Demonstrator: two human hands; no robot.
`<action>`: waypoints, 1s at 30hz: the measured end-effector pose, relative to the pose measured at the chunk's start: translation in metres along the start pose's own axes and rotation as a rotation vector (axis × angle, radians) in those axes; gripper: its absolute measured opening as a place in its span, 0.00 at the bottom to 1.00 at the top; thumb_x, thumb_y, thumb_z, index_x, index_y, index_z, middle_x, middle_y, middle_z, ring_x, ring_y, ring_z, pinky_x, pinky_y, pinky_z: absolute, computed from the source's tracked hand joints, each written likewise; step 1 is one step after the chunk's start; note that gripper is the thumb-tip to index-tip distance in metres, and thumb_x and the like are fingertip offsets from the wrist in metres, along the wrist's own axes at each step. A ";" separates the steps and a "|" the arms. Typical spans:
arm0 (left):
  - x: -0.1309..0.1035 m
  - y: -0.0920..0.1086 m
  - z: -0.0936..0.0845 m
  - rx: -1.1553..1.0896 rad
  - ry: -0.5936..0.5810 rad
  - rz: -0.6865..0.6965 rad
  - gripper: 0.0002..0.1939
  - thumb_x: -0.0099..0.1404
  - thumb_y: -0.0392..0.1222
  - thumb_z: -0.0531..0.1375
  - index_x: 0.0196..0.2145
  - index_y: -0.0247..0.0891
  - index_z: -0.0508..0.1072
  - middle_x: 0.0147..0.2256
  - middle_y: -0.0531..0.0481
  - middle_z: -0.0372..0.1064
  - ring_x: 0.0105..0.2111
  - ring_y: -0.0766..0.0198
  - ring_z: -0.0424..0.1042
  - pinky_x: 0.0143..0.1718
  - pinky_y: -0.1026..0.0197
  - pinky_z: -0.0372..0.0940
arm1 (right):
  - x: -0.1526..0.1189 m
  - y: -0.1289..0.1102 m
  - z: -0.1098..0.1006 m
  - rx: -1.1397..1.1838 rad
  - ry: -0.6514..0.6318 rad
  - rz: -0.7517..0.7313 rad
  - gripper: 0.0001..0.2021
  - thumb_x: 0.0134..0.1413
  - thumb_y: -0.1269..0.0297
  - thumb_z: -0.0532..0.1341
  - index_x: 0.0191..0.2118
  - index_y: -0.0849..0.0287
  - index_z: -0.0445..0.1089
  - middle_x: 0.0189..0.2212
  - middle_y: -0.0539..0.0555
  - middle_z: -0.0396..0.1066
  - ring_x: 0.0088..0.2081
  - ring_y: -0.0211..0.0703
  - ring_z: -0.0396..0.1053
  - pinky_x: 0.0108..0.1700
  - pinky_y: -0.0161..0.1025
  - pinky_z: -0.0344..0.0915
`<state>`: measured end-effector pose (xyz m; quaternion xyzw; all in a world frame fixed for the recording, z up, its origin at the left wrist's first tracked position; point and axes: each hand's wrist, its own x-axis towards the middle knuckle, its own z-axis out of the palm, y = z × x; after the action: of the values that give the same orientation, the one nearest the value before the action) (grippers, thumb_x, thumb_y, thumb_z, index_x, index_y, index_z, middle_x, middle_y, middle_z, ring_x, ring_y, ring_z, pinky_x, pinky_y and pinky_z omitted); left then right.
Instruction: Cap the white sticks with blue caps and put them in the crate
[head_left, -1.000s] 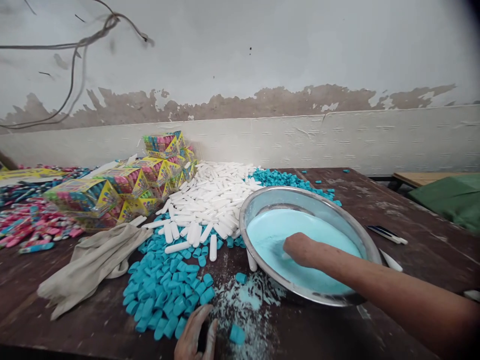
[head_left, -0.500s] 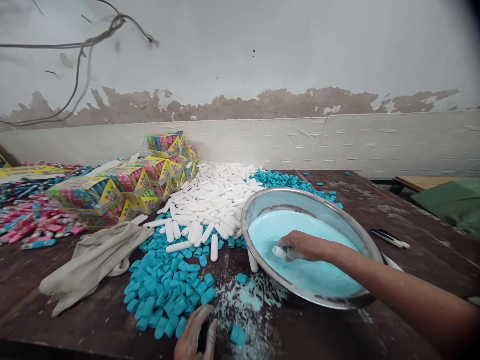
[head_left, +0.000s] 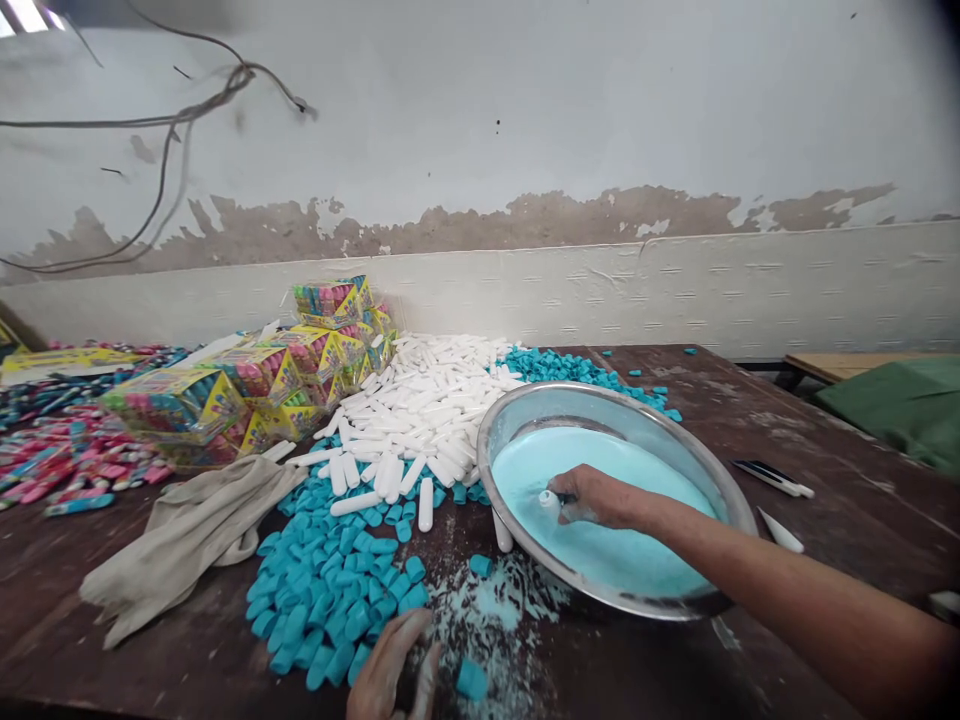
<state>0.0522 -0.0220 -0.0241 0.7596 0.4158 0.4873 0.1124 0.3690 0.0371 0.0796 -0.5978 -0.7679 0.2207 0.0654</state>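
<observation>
My right hand (head_left: 596,497) reaches into a steel basin (head_left: 739,490) of pale blue powder (head_left: 622,560). Its fingers are closed round a small white plastic bottle (head_left: 549,499), whose open neck points up at the powder's surface; the rest is hidden by the fingers and powder. At the bottom edge, my left hand (head_left: 390,665) rests with thumb and fingers apart, holding nothing I can see. Beside it lies a heap of blue caps (head_left: 330,590), and one loose blue cap (head_left: 472,679) sits to its right. Behind the caps is a pile of white bottles (head_left: 427,400).
A grey cloth (head_left: 191,535) lies at left, before stacked display boxes (head_left: 225,390) and pink and blue filled tubes (head_left: 71,450). Right of the basin are a cutter knife (head_left: 772,478) and a white pointed piece (head_left: 780,530). Spilled powder (head_left: 499,600) marks the brown table.
The white bottle has tipped more upright in my right hand, its neck now facing up. My left hand stays almost where it was. The whole view has shifted slightly.
</observation>
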 end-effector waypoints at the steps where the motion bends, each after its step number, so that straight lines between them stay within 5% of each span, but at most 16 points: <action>1: 0.012 0.009 0.000 -0.014 -0.034 0.050 0.11 0.61 0.39 0.54 0.43 0.41 0.68 0.39 0.47 0.69 0.40 0.61 0.69 0.40 0.63 0.66 | -0.006 0.003 -0.002 0.090 0.021 0.018 0.07 0.37 0.67 0.59 0.27 0.61 0.70 0.22 0.46 0.67 0.26 0.37 0.62 0.28 0.30 0.56; 5: 0.077 0.058 0.020 -0.056 -0.268 0.201 0.13 0.62 0.36 0.52 0.45 0.40 0.66 0.42 0.46 0.68 0.43 0.60 0.66 0.44 0.60 0.63 | -0.028 0.008 -0.003 0.319 0.079 0.048 0.04 0.37 0.69 0.58 0.25 0.61 0.69 0.20 0.45 0.65 0.25 0.36 0.61 0.29 0.31 0.56; 10: 0.134 0.111 0.082 -0.024 -0.579 0.142 0.13 0.58 0.41 0.55 0.42 0.36 0.67 0.38 0.45 0.69 0.38 0.57 0.67 0.39 0.57 0.63 | -0.048 0.007 0.004 0.247 0.253 -0.016 0.03 0.42 0.69 0.56 0.25 0.61 0.67 0.21 0.47 0.66 0.26 0.36 0.61 0.29 0.31 0.56; 13: 0.139 0.122 0.111 -0.051 -0.655 0.095 0.06 0.59 0.41 0.54 0.33 0.38 0.68 0.29 0.50 0.69 0.30 0.61 0.68 0.30 0.61 0.62 | -0.057 0.009 0.010 0.103 0.345 -0.016 0.06 0.47 0.67 0.55 0.26 0.61 0.67 0.22 0.49 0.67 0.26 0.38 0.63 0.29 0.34 0.58; 16: 0.137 0.122 0.121 -0.099 -0.631 0.147 0.05 0.60 0.39 0.52 0.31 0.39 0.67 0.28 0.52 0.69 0.29 0.63 0.67 0.31 0.63 0.62 | -0.065 0.016 0.018 0.013 0.438 0.033 0.07 0.45 0.69 0.55 0.33 0.62 0.67 0.29 0.54 0.70 0.31 0.43 0.66 0.34 0.38 0.62; 19: 0.134 0.120 0.119 -0.075 -0.588 0.250 0.08 0.59 0.35 0.52 0.36 0.39 0.68 0.34 0.49 0.70 0.35 0.61 0.68 0.38 0.61 0.62 | -0.072 0.026 0.027 -0.045 0.598 0.064 0.28 0.39 0.76 0.55 0.52 0.66 0.58 0.49 0.64 0.63 0.49 0.49 0.62 0.47 0.45 0.60; 23: 0.131 0.119 0.116 -0.060 -0.585 0.330 0.12 0.58 0.32 0.52 0.39 0.40 0.68 0.39 0.48 0.69 0.40 0.60 0.68 0.43 0.59 0.63 | -0.079 0.036 0.036 -0.075 0.460 -0.063 0.35 0.38 0.81 0.49 0.58 0.61 0.52 0.52 0.61 0.62 0.52 0.46 0.60 0.51 0.45 0.59; 27: 0.130 0.117 0.118 -0.034 -0.555 0.329 0.11 0.58 0.32 0.52 0.38 0.39 0.68 0.39 0.47 0.70 0.40 0.59 0.68 0.42 0.58 0.63 | -0.083 0.037 0.035 -0.133 0.535 -0.044 0.34 0.40 0.83 0.45 0.58 0.59 0.53 0.52 0.59 0.63 0.52 0.45 0.60 0.53 0.51 0.56; 30: 0.129 0.116 0.118 -0.051 -0.565 0.318 0.10 0.58 0.32 0.53 0.37 0.39 0.69 0.39 0.48 0.70 0.40 0.60 0.68 0.43 0.59 0.62 | -0.083 0.033 0.033 -0.152 0.460 -0.117 0.32 0.43 0.83 0.44 0.56 0.55 0.56 0.51 0.57 0.63 0.51 0.45 0.61 0.52 0.50 0.57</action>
<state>0.2339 0.0287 0.0673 0.9172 0.2320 0.2787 0.1649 0.4094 -0.0436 0.0498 -0.5903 -0.7803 0.0162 0.2061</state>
